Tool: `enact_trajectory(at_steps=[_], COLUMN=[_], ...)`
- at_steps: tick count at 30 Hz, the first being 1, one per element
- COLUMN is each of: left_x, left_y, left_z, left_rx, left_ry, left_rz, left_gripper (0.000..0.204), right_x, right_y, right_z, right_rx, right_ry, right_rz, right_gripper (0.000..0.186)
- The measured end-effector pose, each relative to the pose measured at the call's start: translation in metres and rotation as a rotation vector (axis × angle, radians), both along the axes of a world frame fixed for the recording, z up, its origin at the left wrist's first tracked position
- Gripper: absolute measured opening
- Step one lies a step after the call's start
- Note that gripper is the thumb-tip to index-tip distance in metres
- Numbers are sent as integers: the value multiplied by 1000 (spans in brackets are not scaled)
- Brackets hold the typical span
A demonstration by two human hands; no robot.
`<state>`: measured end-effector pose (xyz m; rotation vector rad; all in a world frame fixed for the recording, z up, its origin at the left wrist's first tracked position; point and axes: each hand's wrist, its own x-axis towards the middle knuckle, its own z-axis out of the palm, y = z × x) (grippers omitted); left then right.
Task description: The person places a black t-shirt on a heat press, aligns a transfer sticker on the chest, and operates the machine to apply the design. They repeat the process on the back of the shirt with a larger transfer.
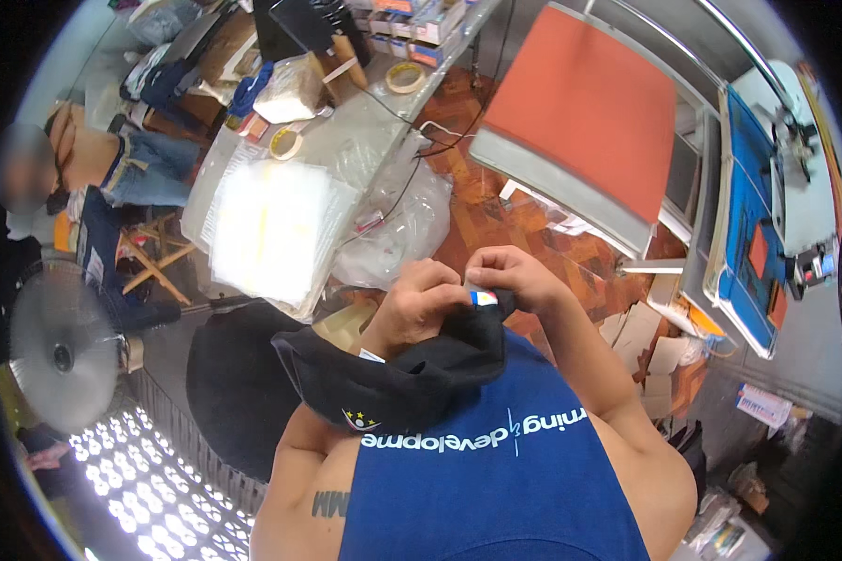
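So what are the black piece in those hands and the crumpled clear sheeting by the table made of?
The black piece looks like matte fabric: it folds loosely without shine; fibre unclear. The sheeting seems thin, glossy plastic: see-through, with bright highlights along creases.

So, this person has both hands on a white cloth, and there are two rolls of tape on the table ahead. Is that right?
Not quite: the head view shows that the cloth is black, not white. The left hand and right hand are indeed both on it, and two rolls of tape do lie on the table.
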<state>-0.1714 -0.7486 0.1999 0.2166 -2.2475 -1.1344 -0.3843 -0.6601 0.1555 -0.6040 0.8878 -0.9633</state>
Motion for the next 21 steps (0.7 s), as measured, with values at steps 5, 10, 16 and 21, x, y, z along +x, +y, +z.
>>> enact_trajectory(at_steps=[5,10,16,21], left_x=[40,69,100,124], left_y=[-28,-44,-57,-67], left_z=[-23,-24,-21,-37], left_rx=[-119,122,511,448], left_ry=[-71,-242,-201,-332], left_rz=[36,21,46,402], left_gripper=[28,19,20,24], right_x=[32,55,93,147], right_y=[-66,-116,-161,-173], right_z=[-40,-71,-184,-288], right_rx=[-120,29,-36,212], right_ry=[148,129,917,1196], right_rz=[418,599,524,65], right_gripper=[21,19,28,36])
